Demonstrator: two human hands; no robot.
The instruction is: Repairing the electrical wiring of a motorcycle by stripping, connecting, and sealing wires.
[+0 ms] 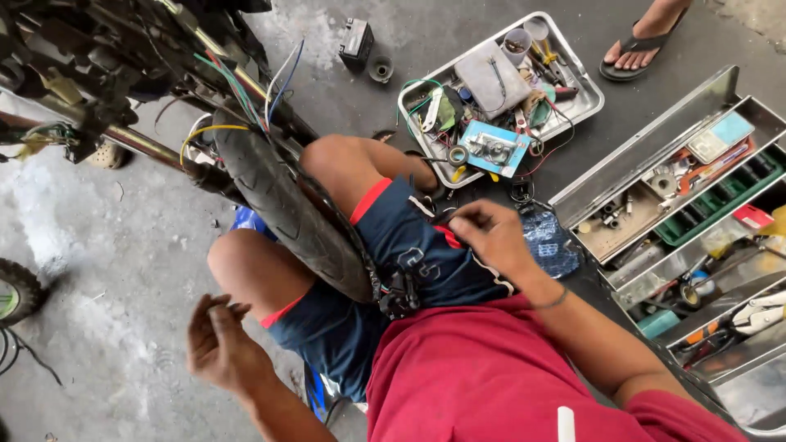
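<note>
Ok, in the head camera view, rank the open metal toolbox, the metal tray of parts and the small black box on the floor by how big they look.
1. Open metal toolbox, largest, though cut off by the frame.
2. Metal tray of parts.
3. Small black box, clearly smallest; it lies farthest away, so it may look a bit undersized.

Grey concrete floor [98,270], stained pale at nine o'clock, lies in flat daylight. An open metal toolbox [696,237] stands at three o'clock; a steel tray [585,102] at one o'clock.
</note>
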